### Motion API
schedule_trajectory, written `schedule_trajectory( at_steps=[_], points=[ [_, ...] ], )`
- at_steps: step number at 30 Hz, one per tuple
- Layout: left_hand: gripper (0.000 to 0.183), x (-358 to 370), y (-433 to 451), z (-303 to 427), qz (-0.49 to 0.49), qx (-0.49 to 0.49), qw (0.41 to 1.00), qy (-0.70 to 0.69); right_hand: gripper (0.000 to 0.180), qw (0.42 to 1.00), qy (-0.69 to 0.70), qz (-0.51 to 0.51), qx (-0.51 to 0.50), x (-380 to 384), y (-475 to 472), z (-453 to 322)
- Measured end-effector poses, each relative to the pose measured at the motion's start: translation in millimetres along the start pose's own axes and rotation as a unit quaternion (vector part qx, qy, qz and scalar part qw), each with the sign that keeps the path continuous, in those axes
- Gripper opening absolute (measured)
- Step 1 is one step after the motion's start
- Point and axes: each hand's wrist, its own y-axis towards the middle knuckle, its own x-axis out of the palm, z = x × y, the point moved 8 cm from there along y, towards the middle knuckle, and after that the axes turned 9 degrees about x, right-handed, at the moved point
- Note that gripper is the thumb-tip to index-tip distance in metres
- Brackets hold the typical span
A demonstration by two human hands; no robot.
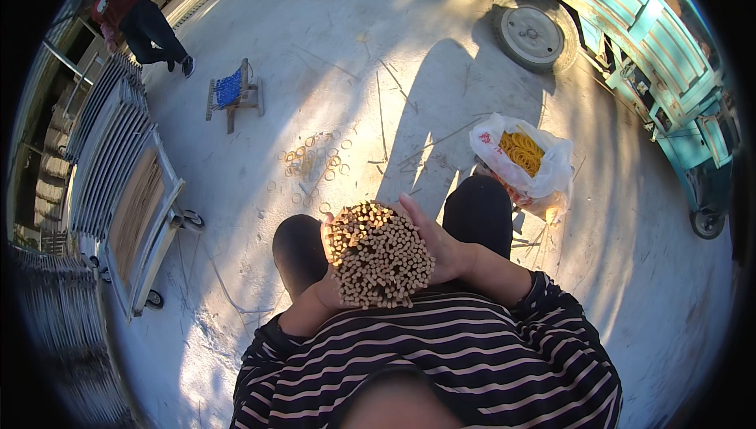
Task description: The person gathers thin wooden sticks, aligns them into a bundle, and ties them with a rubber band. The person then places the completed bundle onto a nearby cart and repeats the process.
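Note:
A thick bundle of thin sticks (384, 257) stands on end before my chest, its cut ends facing up at me. Around its left side wraps my left hand (328, 278), partly hidden by the sticks. My right hand (440, 246) presses along the right side, thumb and fingers stretched forward. Both hands hold the bundle between my knees. Beyond my right knee stands a white plastic bag (555, 160) with its mouth spread, full of yellow rubber bands (521, 153). The lower part of the bundle is out of sight.
Loose ring-shaped bands (316, 157) and thin sticks (381, 116) lie on the concrete floor (331, 33). A low stool with blue webbing (229, 89) stands ahead. Wheeled racks of trays (136, 210) line the left, near a person (139, 15). A turquoise vehicle (661, 45) is at right.

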Motion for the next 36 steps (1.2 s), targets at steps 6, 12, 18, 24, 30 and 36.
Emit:
schedule_trajectory(
  at_steps=[6, 12, 18, 24, 30, 36],
  points=[
    [0.055, -6, 11, -9, -0.071, 0.026, 0.941, 0.33, 0.123, 0.999, -0.002, 0.035, 0.041, 0, 3, 19],
    [0.092, 0, 7, -4, 0.1, 0.016, 0.992, -0.078, 0.122, 0.998, -0.021, 0.053, 0.041, -9, -3, -8],
    [0.124, -24, 0, -20, 0.223, -0.001, 0.971, 0.09, 0.121, 0.992, -0.002, 0.101, 0.074, -11, -10, 7],
    [0.111, 19, 15, 36, 0.018, 0.104, 0.932, 0.346, 0.115, 0.992, -0.091, 0.086, 0.007, -14, -10, -35],
    [0.093, -1, 10, 19, 0.222, 0.064, 0.971, 0.066, 0.113, 0.992, -0.003, 0.107, 0.068, -13, -13, -7],
    [0.086, 27, 15, 34, 0.064, -0.026, 0.991, 0.117, 0.109, 0.998, -0.009, 0.062, 0.025, -16, -5, -43]
  ],
)
